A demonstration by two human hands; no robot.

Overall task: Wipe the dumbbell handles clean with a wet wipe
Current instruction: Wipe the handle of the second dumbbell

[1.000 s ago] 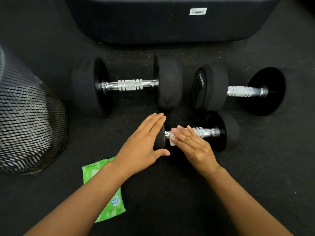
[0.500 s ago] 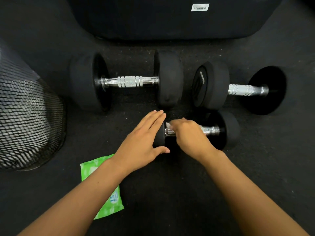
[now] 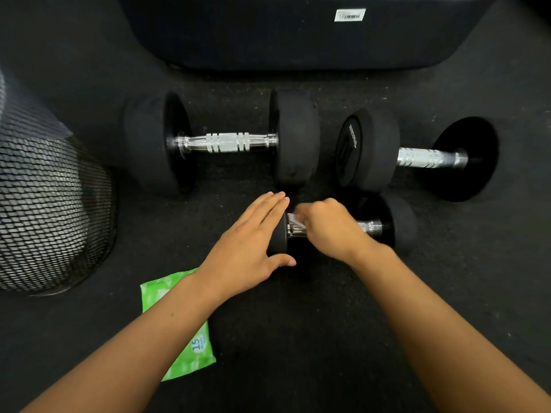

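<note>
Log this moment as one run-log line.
step: wiping small dumbbell handle | left hand: flat on its near weight | right hand: grips wet wipe round handle | big dumbbells: untouched

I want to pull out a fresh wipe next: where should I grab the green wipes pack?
Pinch the green wipes pack at its near right corner, coming from above on the right. It lies flat on the floor, and the left forearm crosses over its far half.

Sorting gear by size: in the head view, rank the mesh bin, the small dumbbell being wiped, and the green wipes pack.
1. mesh bin, cropped by the frame edge
2. small dumbbell
3. wipes pack, partly hidden by the forearm, so its rank against the dumbbell is unsure
</note>
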